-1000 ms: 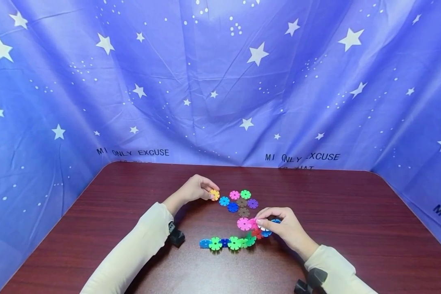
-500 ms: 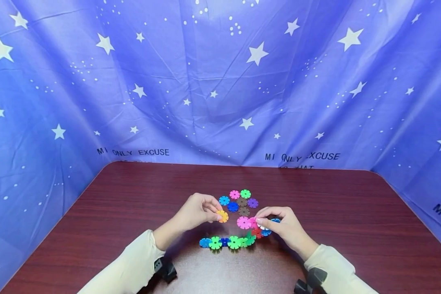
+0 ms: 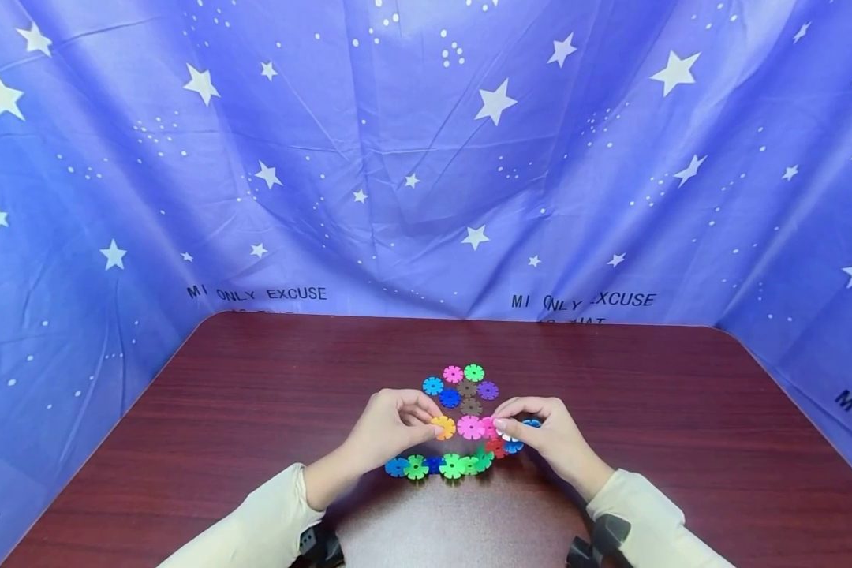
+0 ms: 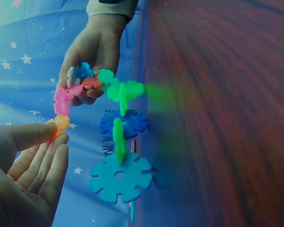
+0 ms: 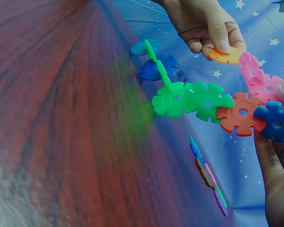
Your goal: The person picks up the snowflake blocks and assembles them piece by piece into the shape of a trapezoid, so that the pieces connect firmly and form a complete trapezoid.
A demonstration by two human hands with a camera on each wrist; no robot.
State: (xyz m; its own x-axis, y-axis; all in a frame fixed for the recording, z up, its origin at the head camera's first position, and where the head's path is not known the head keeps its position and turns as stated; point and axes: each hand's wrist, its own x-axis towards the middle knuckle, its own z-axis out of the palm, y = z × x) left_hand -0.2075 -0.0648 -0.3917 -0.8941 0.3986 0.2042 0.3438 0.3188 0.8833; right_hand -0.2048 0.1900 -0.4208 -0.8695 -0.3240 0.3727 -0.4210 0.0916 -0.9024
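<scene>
My left hand (image 3: pixel 392 426) pinches an orange notched disc (image 3: pixel 443 427) between thumb and fingers. Its edge is right at the end pink disc (image 3: pixel 471 427) of a chain of interlocking snowflake discs. My right hand (image 3: pixel 545 430) grips that chain near its pink and white discs, partly hiding them. From there the chain curves through a blue disc (image 5: pixel 276 122), a red disc (image 5: pixel 241 113) and green discs (image 5: pixel 172 99) toward a light blue disc (image 4: pixel 121 178) at its far end. In the left wrist view, the orange disc (image 4: pixel 61 124) meets the pink one.
Behind the hands several loose discs lie flat on the dark red table (image 3: pixel 255 371): a brown disc (image 3: pixel 472 406), a purple disc (image 3: pixel 487 390), a pink disc (image 3: pixel 453 374) and others. A blue star-printed curtain (image 3: pixel 397 158) encloses the table's back and sides.
My left hand has brought the orange disc from beside the loose discs toward me and rightward, up to the chain's pink end. The right hand and the chain have stayed nearly in place.
</scene>
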